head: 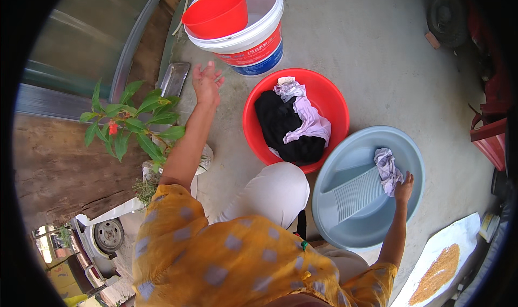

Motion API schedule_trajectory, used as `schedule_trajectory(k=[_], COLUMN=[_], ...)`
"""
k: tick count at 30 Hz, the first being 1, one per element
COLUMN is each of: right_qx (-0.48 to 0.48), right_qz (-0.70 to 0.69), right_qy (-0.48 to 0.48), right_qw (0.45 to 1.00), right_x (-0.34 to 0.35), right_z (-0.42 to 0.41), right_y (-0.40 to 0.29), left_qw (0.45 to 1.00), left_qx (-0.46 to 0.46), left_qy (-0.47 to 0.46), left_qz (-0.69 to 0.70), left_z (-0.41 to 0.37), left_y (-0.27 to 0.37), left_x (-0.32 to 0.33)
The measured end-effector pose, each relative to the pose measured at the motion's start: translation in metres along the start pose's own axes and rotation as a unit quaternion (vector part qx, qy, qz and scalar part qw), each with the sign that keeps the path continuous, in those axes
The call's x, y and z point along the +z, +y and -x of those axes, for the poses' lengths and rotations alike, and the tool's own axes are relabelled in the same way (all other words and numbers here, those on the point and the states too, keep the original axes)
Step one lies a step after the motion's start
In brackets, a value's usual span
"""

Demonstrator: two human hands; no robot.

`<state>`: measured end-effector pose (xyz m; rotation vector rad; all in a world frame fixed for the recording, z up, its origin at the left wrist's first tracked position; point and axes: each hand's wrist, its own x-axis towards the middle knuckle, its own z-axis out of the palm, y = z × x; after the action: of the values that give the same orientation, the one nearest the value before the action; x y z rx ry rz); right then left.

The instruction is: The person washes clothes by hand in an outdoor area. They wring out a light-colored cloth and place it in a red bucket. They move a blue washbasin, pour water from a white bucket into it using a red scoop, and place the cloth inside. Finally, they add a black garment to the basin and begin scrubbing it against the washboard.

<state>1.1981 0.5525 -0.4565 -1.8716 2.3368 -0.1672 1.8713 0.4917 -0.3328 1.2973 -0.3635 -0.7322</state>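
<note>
My left hand (208,81) is raised with nothing in it, its fingers apart and slightly bent. It is in front of the large white bucket (259,44), on which a red plastic dipper (218,15) rests at the rim. At the right, my right hand (403,189) grips the edge of a crumpled lavender cloth (387,171). That cloth lies in a grey-blue plastic basin (364,234), against the upper end of its built-in ribbed washboard (358,195). Beside it stands a red basin (338,104) holding black fabric (275,121) and a light lavender garment (309,119).
A leafy plant (137,125) with a red flower stands near my left arm. Behind it lies a metal tray (175,79). Grain (437,272) is spread on a white sheet (465,230) at the lower right. A red basket (491,141) stands at the far right on the concrete floor (384,64).
</note>
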Motion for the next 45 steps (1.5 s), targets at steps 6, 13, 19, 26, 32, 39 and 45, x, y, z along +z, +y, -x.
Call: schedule_trajectory(k=[6,13,19,26,32,39,45], right_qx=[-0.052,-0.115,-0.135,-0.351,-0.439,-0.394,-0.245], right_qz=[-0.047,-0.031,-0.087,-0.045,0.031,0.118,-0.112], right_qy=[-0.142,-0.105,-0.065,0.162,0.295,0.111,-0.293], right_qw=[0.987,0.987,0.985,0.921,0.848,0.905,0.917], right_x=[-0.003,-0.04,-0.104,-0.212,-0.252,-0.226,-0.221], right_z=[0.024,0.012,-0.019,-0.064,-0.082,-0.098,-0.087], right_y=[-0.035,-0.062,-0.148,-0.349,-0.521,-0.572,-0.592], left_qw=[0.992,0.969,0.913,0.854,0.842,0.84,0.848], left_qx=[-0.031,-0.086,0.158,0.394,0.379,0.364,0.376], left_qy=[0.092,0.032,0.021,-0.067,-0.156,-0.195,-0.139], left_qz=[-0.084,-0.228,-0.375,-0.334,-0.35,-0.353,-0.347], left_z=[-0.083,-0.136,-0.165,-0.147,-0.158,-0.164,-0.177], left_y=[0.109,0.103,0.094,0.131,0.133,0.133,0.128], left_x=[0.05,0.05,0.04,0.061,0.069,0.074,0.068])
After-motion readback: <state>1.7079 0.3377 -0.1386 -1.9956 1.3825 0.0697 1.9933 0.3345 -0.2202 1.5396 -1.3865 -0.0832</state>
